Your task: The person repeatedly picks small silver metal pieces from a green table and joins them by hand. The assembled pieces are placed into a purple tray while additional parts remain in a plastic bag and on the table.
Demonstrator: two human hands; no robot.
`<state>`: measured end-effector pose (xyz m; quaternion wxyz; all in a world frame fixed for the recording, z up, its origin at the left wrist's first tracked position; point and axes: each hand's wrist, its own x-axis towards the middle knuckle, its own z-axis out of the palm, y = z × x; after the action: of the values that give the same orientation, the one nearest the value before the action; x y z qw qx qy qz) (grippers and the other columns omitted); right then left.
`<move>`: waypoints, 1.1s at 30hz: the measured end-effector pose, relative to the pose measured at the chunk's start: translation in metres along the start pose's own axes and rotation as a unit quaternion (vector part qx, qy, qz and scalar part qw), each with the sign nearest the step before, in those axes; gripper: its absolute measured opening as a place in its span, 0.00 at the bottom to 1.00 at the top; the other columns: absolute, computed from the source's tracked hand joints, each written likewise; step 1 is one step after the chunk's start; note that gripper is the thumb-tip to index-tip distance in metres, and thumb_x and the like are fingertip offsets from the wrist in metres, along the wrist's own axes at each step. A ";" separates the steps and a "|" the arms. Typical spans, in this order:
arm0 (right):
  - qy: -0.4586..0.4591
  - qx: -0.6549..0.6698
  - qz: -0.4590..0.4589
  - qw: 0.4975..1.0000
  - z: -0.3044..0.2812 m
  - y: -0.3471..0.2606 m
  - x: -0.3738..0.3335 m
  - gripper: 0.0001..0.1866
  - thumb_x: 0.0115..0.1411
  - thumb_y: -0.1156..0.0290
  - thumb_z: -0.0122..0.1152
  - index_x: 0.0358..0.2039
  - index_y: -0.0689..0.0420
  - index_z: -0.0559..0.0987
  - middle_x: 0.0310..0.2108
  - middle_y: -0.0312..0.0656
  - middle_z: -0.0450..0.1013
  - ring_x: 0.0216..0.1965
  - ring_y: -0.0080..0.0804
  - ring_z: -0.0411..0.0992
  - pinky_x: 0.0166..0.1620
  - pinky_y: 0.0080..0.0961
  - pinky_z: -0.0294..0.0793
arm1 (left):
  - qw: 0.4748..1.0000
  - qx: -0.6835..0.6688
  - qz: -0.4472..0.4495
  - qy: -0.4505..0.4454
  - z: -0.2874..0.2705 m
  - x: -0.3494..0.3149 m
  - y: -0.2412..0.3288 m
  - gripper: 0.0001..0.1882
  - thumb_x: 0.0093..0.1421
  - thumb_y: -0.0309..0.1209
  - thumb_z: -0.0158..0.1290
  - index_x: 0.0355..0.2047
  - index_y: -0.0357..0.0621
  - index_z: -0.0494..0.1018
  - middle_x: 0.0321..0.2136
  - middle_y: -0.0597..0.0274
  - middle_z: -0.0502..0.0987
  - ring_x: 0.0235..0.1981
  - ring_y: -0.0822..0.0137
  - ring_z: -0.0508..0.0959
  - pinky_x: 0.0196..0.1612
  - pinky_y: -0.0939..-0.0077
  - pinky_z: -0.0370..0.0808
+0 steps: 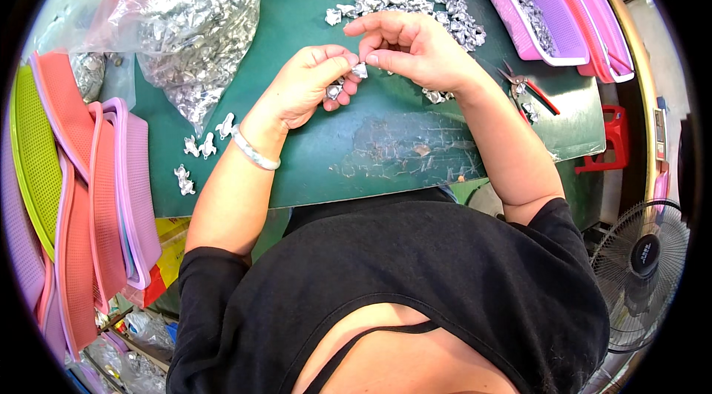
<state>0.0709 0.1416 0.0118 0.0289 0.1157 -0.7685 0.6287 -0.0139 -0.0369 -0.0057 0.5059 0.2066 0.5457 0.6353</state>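
My left hand [305,86] is closed around small silver metal castings. One casting [360,70] sits pinched at the tips of its thumb and forefinger, and another [334,89] shows among the curled fingers. Close beside it is my right hand [415,45], its thumb and a curled finger drawn together just above the pinched casting while the forefinger arches out. Whatever lies between those right fingertips is too small or hidden to make out. Beyond the hands, a heap of similar castings [452,1] spreads over the green tabletop [311,164]. Several loose castings [184,180] lie left of my left forearm.
A clear plastic bag full of castings [200,31] stands at the far left. Stacked plastic baskets [78,194] line the left edge. Red-handled cutters [541,96] lie right of my right forearm. A purple basket [560,31] holds small metal parts. A fan [644,260] stands at right.
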 end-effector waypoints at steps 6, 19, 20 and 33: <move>0.002 -0.008 0.001 1.000 0.001 0.000 0.000 0.17 0.50 0.80 0.53 0.43 0.62 0.72 0.27 0.35 0.72 0.31 0.18 0.69 0.37 0.16 0.68 | 1.000 0.007 0.001 0.009 0.001 0.000 0.000 0.10 0.59 0.35 0.47 0.24 0.44 0.70 0.17 0.68 0.71 0.16 0.80 0.69 0.15 0.89 0.60; 0.001 -0.030 -0.009 1.000 0.001 0.000 -0.001 0.17 0.50 0.81 0.53 0.43 0.63 0.72 0.24 0.34 0.71 0.28 0.18 0.68 0.35 0.16 0.68 | 0.999 0.028 0.017 0.011 0.002 0.000 -0.001 0.11 0.59 0.36 0.47 0.24 0.45 0.71 0.16 0.70 0.71 0.15 0.81 0.69 0.15 0.90 0.61; -0.008 -0.031 0.003 0.999 0.000 0.000 -0.001 0.18 0.50 0.82 0.53 0.44 0.62 0.71 0.26 0.35 0.71 0.30 0.18 0.68 0.37 0.16 0.68 | 0.999 0.033 0.020 0.013 0.002 0.000 -0.001 0.11 0.59 0.37 0.48 0.24 0.45 0.71 0.16 0.71 0.71 0.15 0.82 0.69 0.15 0.90 0.61; -0.036 -0.049 0.040 0.997 0.000 -0.003 -0.001 0.20 0.51 0.82 0.52 0.47 0.61 0.69 0.29 0.34 0.71 0.33 0.18 0.68 0.40 0.17 0.67 | 0.996 0.076 0.029 0.032 0.005 0.001 -0.004 0.11 0.59 0.37 0.48 0.25 0.45 0.71 0.17 0.71 0.71 0.17 0.82 0.69 0.16 0.90 0.62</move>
<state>0.0729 0.1411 0.0146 -0.0185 0.1057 -0.8032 0.5860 -0.0088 -0.0341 -0.0078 0.4519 0.2402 0.6023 0.6126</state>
